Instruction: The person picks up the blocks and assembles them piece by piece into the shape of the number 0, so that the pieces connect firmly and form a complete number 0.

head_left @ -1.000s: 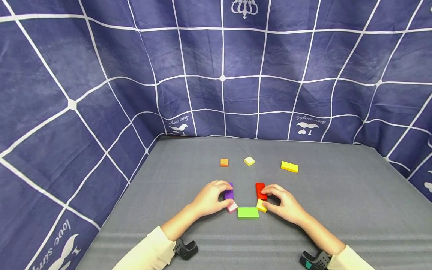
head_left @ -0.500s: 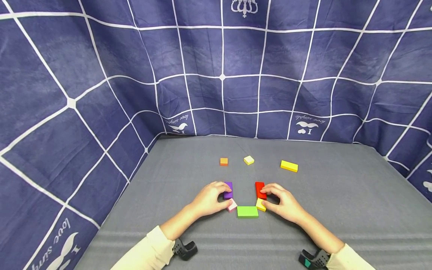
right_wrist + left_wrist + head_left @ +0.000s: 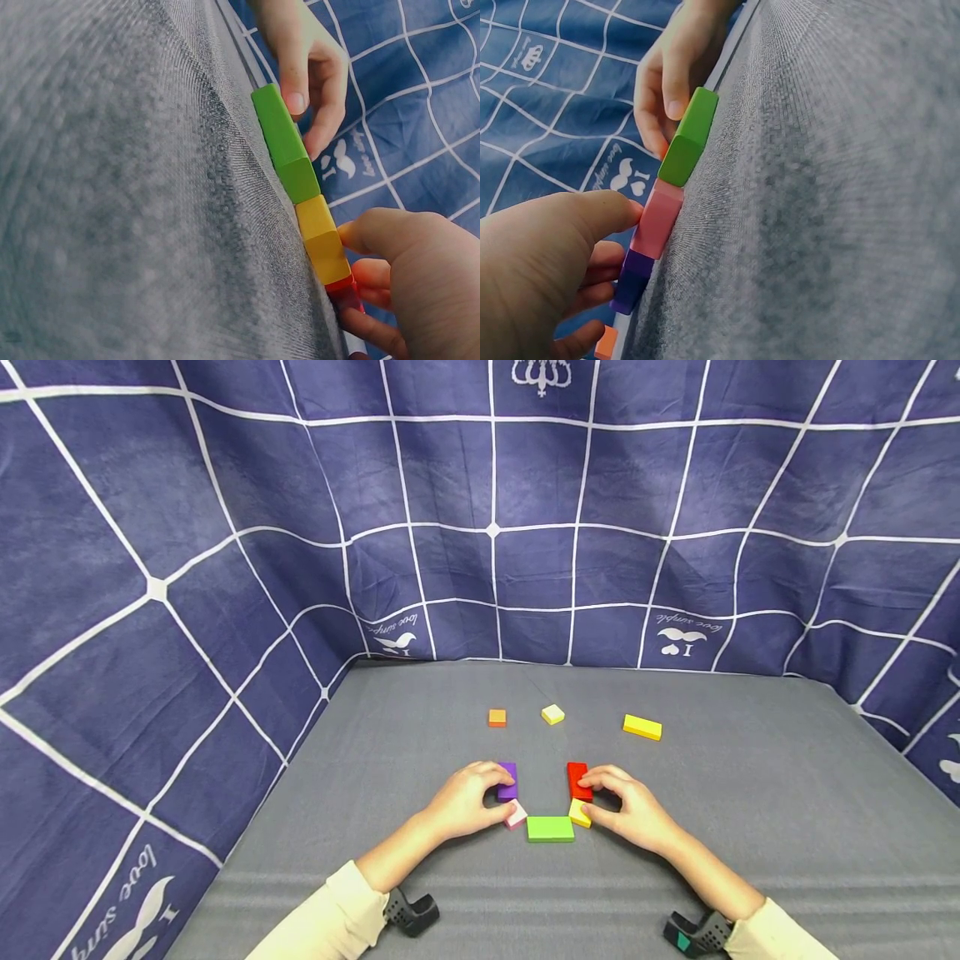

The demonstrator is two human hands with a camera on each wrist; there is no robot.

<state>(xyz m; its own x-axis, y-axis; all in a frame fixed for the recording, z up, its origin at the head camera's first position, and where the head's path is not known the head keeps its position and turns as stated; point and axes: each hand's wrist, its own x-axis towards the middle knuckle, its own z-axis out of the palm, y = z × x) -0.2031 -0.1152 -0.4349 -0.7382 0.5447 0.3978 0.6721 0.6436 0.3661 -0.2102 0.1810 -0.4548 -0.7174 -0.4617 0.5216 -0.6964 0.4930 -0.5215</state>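
Note:
In the head view, my left hand (image 3: 467, 803) lies beside a purple block (image 3: 507, 792) and a small pink block (image 3: 515, 814). Its thumb touches the pink piece while the fingers reach over the purple one. Across from it, my right hand (image 3: 632, 807) has its thumb at a small yellow block (image 3: 580, 813) and its fingertips on a red block (image 3: 576, 773). Between the two small pieces lies a green block (image 3: 550, 829), its long side facing me. Together these blocks form a U shape open toward the back; neither hand touches the green one.
Farther back on the grey cloth surface (image 3: 420, 710) lie an orange block (image 3: 497, 718), a pale yellow block (image 3: 552, 715) and a longer yellow block (image 3: 642, 727). A blue curtain (image 3: 540, 485) with white lines hangs along the back and left.
Both hands keep their places at the blocks, and the blocks stay put. The whole head view has shifted up very slightly.

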